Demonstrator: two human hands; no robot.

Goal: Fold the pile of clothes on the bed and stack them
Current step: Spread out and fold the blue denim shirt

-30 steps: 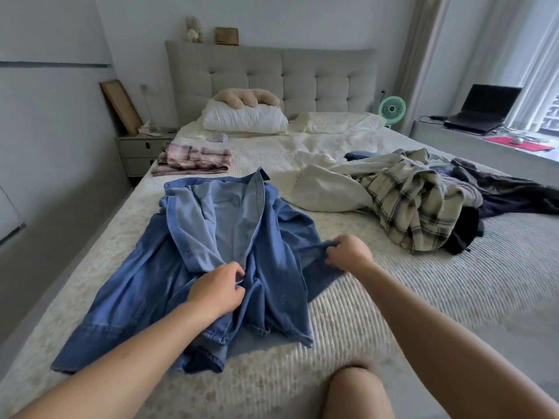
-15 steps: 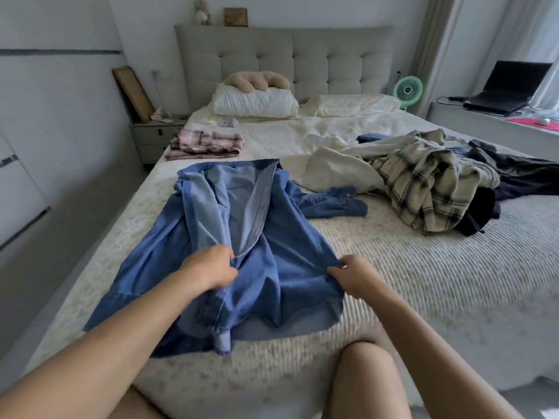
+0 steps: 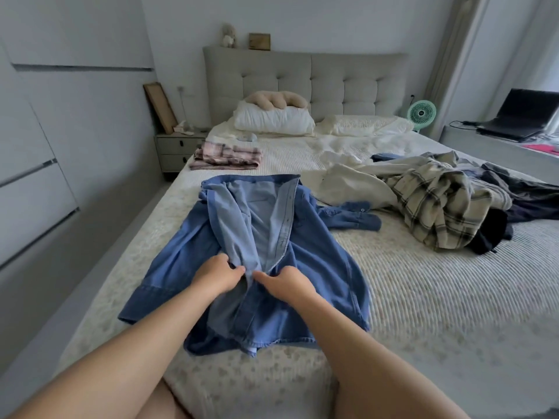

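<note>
Your left hand and right hand are each pinching the open front edges of the blue denim button-up shirt, which is lying spread on the cream textured bed (unfolded plaid and dark clothes are lying heaped to its right).
</note>
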